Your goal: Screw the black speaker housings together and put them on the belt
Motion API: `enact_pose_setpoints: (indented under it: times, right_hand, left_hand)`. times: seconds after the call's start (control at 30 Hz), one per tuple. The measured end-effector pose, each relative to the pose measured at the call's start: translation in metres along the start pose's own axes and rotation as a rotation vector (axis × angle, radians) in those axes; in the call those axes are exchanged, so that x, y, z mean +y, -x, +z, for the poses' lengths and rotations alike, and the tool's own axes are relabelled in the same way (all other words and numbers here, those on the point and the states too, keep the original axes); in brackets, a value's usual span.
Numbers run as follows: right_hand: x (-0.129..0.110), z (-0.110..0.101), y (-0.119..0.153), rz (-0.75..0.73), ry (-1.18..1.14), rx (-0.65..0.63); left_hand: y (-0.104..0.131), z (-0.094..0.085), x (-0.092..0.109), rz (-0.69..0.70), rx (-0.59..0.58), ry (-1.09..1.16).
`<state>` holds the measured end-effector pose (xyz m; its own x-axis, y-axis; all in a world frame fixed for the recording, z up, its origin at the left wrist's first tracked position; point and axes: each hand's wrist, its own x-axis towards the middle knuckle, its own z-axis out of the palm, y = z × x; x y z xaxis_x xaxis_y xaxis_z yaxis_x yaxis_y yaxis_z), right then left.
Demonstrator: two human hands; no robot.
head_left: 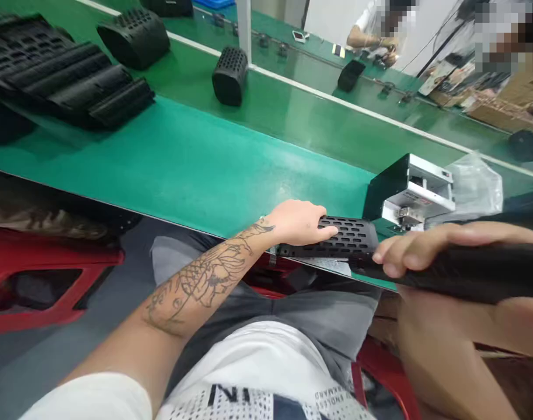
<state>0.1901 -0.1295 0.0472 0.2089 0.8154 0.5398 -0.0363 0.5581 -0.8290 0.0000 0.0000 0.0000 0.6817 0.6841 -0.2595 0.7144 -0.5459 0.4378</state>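
The slotted casing (351,236) looks like matt black plastic, smooth between its openings, while the long black piece (476,271) has a dull sheen, its finer texture blurred. Ribbed black parts (69,76) look like satin plastic on a smooth, softly shiny green tabletop (196,169), beside a glossier green strip (292,111). Smooth white and black panels face the machine (428,186), with bare metal at its front, near a crinkled, glossy clear plastic bag (476,184); the red chair (91,280) looks like smooth plastic, the grey trousers (319,324) matt cloth
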Motion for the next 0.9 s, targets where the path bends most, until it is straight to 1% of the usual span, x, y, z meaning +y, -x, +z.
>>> enact_pose_setpoints:
  times: [0.13,0.2,0.3,0.4,0.57,0.73,0.9]
  right_hand:
    - [0.006,0.014,-0.007,-0.008,-0.018,0.003]
    - [0.011,0.016,-0.008,0.021,-0.012,0.007]
    - [0.020,0.015,-0.006,0.020,-0.035,0.021]
    - [0.028,0.012,-0.009,0.023,-0.074,-0.033]
    - [0.034,0.006,-0.018,0.068,-0.159,-0.182]
    - [0.031,0.006,-0.015,0.058,-0.150,-0.169]
    - [0.033,0.010,-0.009,0.099,-0.132,-0.216]
  left_hand:
    - [-0.006,0.005,0.005,-0.006,0.022,0.005]
    - [-0.007,0.007,0.005,0.001,0.031,0.005]
    - [-0.007,0.009,0.003,0.004,0.034,0.005]
    - [-0.005,0.009,0.001,0.009,0.030,-0.002]
    - [-0.003,0.006,0.003,0.011,0.018,0.004]
    - [-0.005,0.007,0.002,0.020,0.026,0.014]
    - [-0.007,0.009,0.000,0.033,0.038,0.032]
